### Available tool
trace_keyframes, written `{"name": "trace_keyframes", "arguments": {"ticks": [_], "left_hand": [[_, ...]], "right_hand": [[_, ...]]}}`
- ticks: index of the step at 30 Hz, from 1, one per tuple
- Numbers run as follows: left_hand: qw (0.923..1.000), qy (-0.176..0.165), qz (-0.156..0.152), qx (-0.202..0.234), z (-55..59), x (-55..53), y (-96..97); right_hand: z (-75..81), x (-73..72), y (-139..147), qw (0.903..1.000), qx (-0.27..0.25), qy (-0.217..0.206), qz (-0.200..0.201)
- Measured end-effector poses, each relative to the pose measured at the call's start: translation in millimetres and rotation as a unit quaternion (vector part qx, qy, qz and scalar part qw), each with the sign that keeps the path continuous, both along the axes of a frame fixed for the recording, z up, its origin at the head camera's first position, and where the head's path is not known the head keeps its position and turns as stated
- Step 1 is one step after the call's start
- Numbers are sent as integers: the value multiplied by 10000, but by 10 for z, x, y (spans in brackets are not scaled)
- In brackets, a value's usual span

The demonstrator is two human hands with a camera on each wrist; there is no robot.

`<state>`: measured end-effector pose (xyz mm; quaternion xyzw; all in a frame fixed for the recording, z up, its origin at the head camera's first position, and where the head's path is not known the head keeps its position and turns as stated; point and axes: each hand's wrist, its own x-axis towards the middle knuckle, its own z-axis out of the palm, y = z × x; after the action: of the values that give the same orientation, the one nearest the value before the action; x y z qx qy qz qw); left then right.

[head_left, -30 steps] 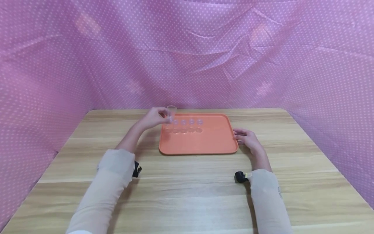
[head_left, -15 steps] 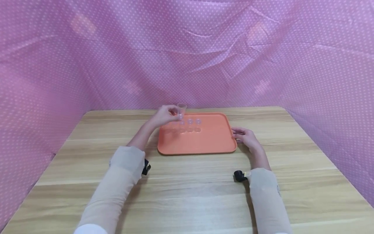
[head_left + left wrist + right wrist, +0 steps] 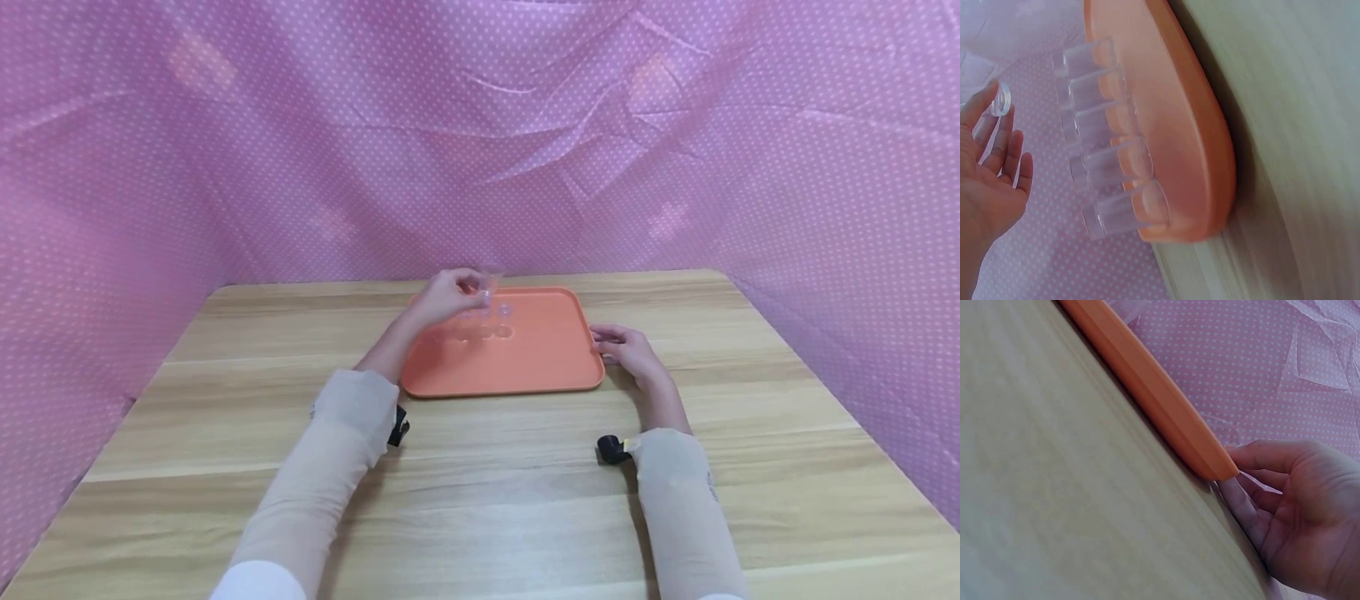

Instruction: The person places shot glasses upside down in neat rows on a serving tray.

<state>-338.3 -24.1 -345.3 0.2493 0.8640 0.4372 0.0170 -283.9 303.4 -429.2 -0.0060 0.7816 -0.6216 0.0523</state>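
Note:
My left hand point(image 3: 452, 298) pinches a clear cup point(image 3: 492, 283) near its thick base, mouth upward, over the back of an orange tray point(image 3: 540, 362). In the left wrist view, that cup's round base point(image 3: 1002, 100) shows at the thumb and fingertips. Several more clear cups point(image 3: 1125, 209) stand mouth down in a row on the tray, below the left hand; in the head view the hand and forearm partly cover them. At the tray's right side, my right hand point(image 3: 630, 354) grips the rim, and the right wrist view shows the fingers around the tray's edge point(image 3: 1216, 465).
The tray lies on a light wooden table point(image 3: 495, 500). Pink dotted cloth point(image 3: 480, 150) hangs behind the table and on both sides. A black wrist camera point(image 3: 613, 449) sits at the right cuff, another black one point(image 3: 399, 427) at the left.
The left hand has moved rightward along the row with the upright cup in its fingers. My right hand has stayed at the tray's right edge.

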Motion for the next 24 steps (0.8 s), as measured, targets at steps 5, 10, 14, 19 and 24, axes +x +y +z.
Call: {"name": "trace_keyframes", "arguments": {"ticks": [5, 10, 14, 19, 24], "left_hand": [[9999, -37, -18, -96, 17, -6, 101], [9999, -50, 4, -114, 30, -26, 204], [9999, -55, 16, 115, 0, -51, 290], [9988, -124, 208, 423, -37, -50, 387], [9980, -119, 304, 540, -61, -42, 447]], "right_hand": [[5, -18, -10, 9999, -94, -16, 56], [29, -20, -26, 9998, -199, -23, 87], [29, -18, -25, 9999, -122, 26, 66], [-13, -29, 1, 10000, 25, 78, 47], [-17, -3, -5, 10000, 24, 26, 38]]}}
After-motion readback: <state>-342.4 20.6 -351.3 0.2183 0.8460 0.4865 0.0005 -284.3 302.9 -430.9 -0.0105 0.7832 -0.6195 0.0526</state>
